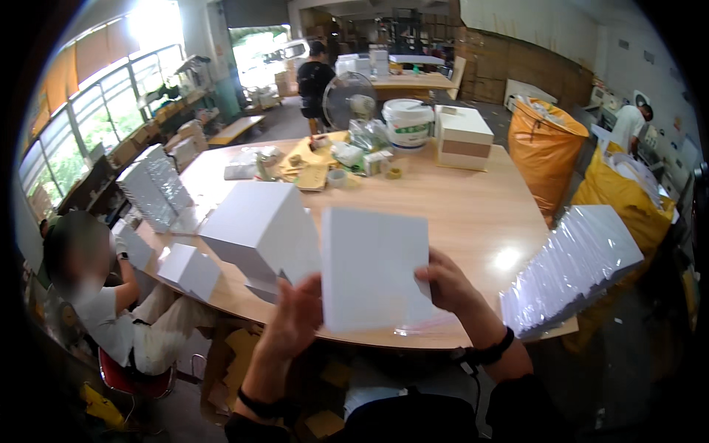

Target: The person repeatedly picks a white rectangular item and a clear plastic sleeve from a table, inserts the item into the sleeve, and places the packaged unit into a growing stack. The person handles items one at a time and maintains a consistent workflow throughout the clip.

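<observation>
In front of me my right hand (448,284) grips a plain white box (376,269) by its right edge, thumb on the face turned to me and the other fingers mostly hidden behind it. At the box's lower left edge my left hand (295,314) is slightly blurred, its thumb and fingers apart; whether it touches the box is hard to tell. Just left of the held box a larger white block, perhaps stacked boxes (255,225), stands on the wooden table (473,199).
Plastic-wrapped white pieces (569,269) lean at the table's right corner. Toward the back are a white bucket (408,124), a carton (464,136), a fan (349,100) and yellow packaging (314,159). A seated person (96,273) works at left. Orange sacks (543,159) stand at right.
</observation>
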Motion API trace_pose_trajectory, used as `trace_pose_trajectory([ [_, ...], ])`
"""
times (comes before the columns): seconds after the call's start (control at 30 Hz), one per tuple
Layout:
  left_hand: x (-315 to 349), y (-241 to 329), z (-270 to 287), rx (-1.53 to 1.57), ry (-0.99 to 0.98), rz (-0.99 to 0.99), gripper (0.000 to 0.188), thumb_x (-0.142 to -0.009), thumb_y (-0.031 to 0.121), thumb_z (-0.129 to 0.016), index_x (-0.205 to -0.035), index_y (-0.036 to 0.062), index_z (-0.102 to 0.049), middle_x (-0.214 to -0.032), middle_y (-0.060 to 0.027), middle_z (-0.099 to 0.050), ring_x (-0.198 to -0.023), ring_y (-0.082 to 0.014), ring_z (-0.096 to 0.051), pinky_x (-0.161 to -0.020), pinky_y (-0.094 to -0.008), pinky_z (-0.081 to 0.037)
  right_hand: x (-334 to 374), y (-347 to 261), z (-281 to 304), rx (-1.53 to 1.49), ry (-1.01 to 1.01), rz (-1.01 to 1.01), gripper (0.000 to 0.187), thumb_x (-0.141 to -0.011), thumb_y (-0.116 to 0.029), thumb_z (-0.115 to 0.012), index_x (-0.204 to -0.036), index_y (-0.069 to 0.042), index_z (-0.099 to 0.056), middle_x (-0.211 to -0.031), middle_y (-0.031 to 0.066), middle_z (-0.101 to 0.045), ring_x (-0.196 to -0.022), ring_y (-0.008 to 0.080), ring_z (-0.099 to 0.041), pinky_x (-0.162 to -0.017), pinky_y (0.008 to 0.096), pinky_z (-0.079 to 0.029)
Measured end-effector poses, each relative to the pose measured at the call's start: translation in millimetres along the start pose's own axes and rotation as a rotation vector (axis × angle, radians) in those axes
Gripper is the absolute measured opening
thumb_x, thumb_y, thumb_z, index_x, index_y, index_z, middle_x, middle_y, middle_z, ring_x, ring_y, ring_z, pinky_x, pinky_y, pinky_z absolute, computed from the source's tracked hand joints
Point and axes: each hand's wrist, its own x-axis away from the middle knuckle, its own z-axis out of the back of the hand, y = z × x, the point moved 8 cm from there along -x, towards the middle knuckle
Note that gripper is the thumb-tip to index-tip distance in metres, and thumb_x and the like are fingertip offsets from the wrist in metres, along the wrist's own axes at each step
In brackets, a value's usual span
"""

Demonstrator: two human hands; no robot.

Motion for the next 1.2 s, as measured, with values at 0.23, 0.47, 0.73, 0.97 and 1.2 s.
trace_pose_trajectory([
  [0.23,1.4,-177.9,-37.6,0.168,-0.165,0.479,0.074,-0.096,0.047,-0.063,-0.149,0.0018,-0.037,-0.128,-0.0070,-0.059,-0.114,-0.0171,-0.060,-0.096,-0.0350,-0.050,163.7,56.6,103.8,-0.077,0.288,-0.156,0.063,-0.088,-0.010,-0.063,-0.145,0.001,-0.040,-0.129,0.0124,-0.058,-0.117,0.0224,-0.059,-0.099,0.0377,-0.050],
  [0.47,9.2,-247.0,-61.6,0.284,-0.223,0.660,0.070,-0.093,0.048,-0.068,-0.143,0.0062,-0.045,-0.110,-0.0019,-0.062,-0.095,-0.0130,-0.063,-0.083,-0.0314,-0.056,235.6,90.3,142.1,-0.209,0.391,-0.158,0.063,-0.088,-0.011,-0.063,-0.145,0.000,-0.040,-0.131,0.0133,-0.058,-0.120,0.0247,-0.059,-0.102,0.0406,-0.050],
  [0.73,21.5,-274.5,-57.5,0.209,-0.226,0.713,0.050,-0.096,0.039,-0.066,-0.131,0.0059,-0.053,-0.115,-0.0033,-0.062,-0.104,-0.0128,-0.062,-0.086,-0.0310,-0.054,249.7,109.9,154.3,-0.302,0.353,-0.172,0.067,-0.087,-0.012,-0.066,-0.146,0.000,-0.038,-0.132,0.0151,-0.058,-0.120,0.0272,-0.060,-0.101,0.0421,-0.052],
  [0.97,14.1,-246.7,-34.7,-0.328,-0.062,0.563,0.026,-0.101,0.016,-0.056,-0.123,0.0023,-0.056,-0.107,-0.0012,-0.061,-0.094,-0.0076,-0.058,-0.082,-0.0244,-0.049,244.9,128.8,153.3,-0.316,0.488,-0.247,0.060,-0.086,-0.008,-0.066,-0.141,0.001,-0.044,-0.127,0.0162,-0.060,-0.117,0.0288,-0.062,-0.099,0.0428,-0.053],
  [1.2,72.9,-221.3,40.8,-0.440,0.110,0.547,0.028,-0.100,0.010,-0.053,-0.125,-0.0012,-0.054,-0.108,-0.0033,-0.063,-0.099,-0.0090,-0.057,-0.087,-0.0261,-0.048,236.5,116.8,151.4,-0.187,0.601,-0.201,0.058,-0.083,0.002,-0.062,-0.138,-0.002,-0.046,-0.126,0.0123,-0.060,-0.116,0.0278,-0.061,-0.102,0.0442,-0.051],
])
